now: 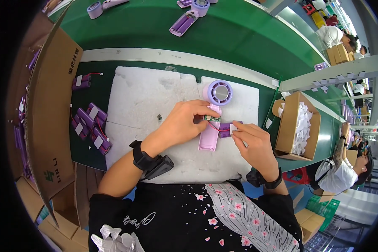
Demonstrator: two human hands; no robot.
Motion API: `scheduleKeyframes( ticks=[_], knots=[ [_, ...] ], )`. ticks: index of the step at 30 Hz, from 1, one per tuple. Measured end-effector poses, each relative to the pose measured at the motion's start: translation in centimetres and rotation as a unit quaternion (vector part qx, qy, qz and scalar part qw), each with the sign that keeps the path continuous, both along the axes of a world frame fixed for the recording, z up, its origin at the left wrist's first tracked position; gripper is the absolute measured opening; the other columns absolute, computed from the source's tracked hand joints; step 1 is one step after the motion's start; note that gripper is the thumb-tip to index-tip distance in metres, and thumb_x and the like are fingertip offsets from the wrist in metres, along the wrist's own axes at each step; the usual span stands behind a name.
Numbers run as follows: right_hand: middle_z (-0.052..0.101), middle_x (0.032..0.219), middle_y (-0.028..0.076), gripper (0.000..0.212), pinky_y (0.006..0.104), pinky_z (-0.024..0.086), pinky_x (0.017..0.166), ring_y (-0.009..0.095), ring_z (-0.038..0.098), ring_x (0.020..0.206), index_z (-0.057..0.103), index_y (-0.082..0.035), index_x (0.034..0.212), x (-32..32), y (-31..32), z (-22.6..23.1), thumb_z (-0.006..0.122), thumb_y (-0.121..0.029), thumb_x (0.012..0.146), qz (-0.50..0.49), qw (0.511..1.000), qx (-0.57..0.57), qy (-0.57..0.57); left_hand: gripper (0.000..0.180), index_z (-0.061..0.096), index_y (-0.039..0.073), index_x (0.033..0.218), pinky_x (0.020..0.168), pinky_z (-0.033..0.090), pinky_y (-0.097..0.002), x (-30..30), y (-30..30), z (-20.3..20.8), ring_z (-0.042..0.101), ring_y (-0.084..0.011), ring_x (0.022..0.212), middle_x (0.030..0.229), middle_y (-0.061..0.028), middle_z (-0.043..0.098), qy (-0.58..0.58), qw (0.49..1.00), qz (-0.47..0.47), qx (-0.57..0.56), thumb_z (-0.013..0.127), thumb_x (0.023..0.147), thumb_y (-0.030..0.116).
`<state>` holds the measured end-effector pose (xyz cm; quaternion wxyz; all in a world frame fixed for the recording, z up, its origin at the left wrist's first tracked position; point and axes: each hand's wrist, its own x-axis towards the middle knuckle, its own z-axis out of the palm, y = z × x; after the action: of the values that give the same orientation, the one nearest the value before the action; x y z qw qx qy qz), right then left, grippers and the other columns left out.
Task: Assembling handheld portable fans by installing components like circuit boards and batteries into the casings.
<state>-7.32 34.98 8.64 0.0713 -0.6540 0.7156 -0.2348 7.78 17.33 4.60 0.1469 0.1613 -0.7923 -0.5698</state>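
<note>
A handheld fan lies on the white foam board (143, 122), its round lilac head (219, 93) pointing away from me and its pink handle shell (208, 140) uncovered. Inside the handle a small green circuit board (213, 119) shows. My left hand (182, 124) grips the handle near that board, thumb on one side and fingers over the other. Just right of the handle, my right hand (255, 145) holds a purple battery pack (225, 129) with a white label by its right end. Red wire runs between the pack and the board area; its connection is hidden by my fingers.
Several purple battery packs (88, 122) lie left of the foam, beside a tall cardboard box (56, 109). At right stands a carton (287, 126) of white paper pieces. Another opened fan (184, 23) rests on the green belt (147, 29) beyond a white rail. Co-workers sit at right.
</note>
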Motion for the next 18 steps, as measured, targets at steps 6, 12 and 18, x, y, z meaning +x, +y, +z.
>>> scheduleKeyframes(
  ticks=[6,12,18],
  knots=[
    [0.068,0.102,0.014,0.011,0.0341,0.053,0.069,0.027,0.065,0.081,0.065,0.002,0.079,0.6,0.0,-0.5,0.071,0.002,0.070,0.003,0.999,0.000,0.051,0.032,0.072,0.009,0.102,0.071,0.052,-0.0277,-0.2,-0.1,-0.2,0.065,-0.0200,0.079,0.111,-0.0144,0.065,-0.001,1.000,-0.006,0.003,0.060,0.074,0.000],
    [0.064,0.102,0.012,0.011,0.0327,0.053,0.070,0.026,0.063,0.081,0.059,0.001,0.076,1.9,-0.9,-1.1,0.069,0.001,0.070,-0.062,0.996,0.006,0.063,0.032,0.072,0.007,0.101,0.069,0.051,-0.0268,-0.1,-0.9,0.4,0.064,-0.0181,0.076,0.107,-0.0122,0.065,-0.023,1.000,-0.019,-0.007,0.061,0.072,-0.002],
    [0.062,0.102,0.011,0.011,0.0308,0.053,0.068,0.024,0.063,0.079,0.057,0.000,0.075,0.0,-0.8,-0.3,0.067,0.002,0.071,-0.077,0.992,0.031,-0.090,0.035,0.073,0.008,0.100,0.068,0.052,-0.0266,0.2,-1.0,0.5,0.063,-0.0173,0.072,0.104,-0.0104,0.066,-0.037,0.999,0.017,-0.001,0.062,0.069,-0.004]
  ],
)
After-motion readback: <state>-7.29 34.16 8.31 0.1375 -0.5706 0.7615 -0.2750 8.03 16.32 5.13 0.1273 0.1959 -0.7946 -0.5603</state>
